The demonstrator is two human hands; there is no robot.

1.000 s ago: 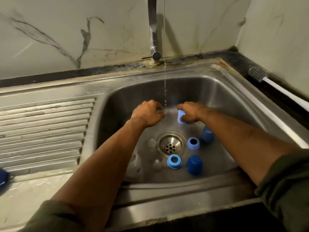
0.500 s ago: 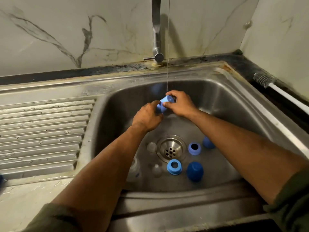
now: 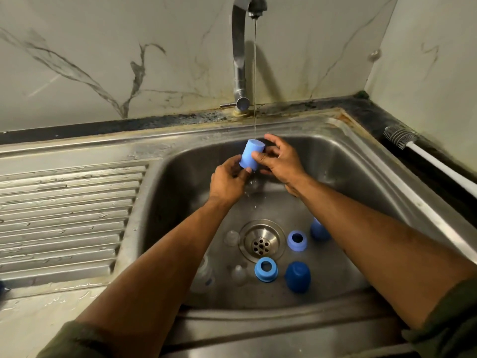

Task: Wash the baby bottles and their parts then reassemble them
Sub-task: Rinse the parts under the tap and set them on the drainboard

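A light blue bottle cap (image 3: 251,154) is held under the thin water stream, gripped from both sides by my left hand (image 3: 228,178) and my right hand (image 3: 280,161). On the sink floor lie two blue collar rings (image 3: 297,241) (image 3: 266,270), a dark blue cap (image 3: 297,277) and another blue cap (image 3: 318,229) partly hidden behind my right forearm. Clear teats (image 3: 231,238) (image 3: 238,274) sit left of the drain. A clear bottle (image 3: 205,273) lies half hidden under my left forearm.
The tap (image 3: 240,55) runs a thin stream into the steel sink (image 3: 343,161). A ribbed drainboard (image 3: 64,215) lies to the left. A bottle brush (image 3: 402,138) with a white handle rests on the dark counter at the right. The drain (image 3: 261,244) is in the middle.
My right hand picked the light blue cap off the sink floor and raised it under the stream; my left hand came up to grip it too. The view tilted up.
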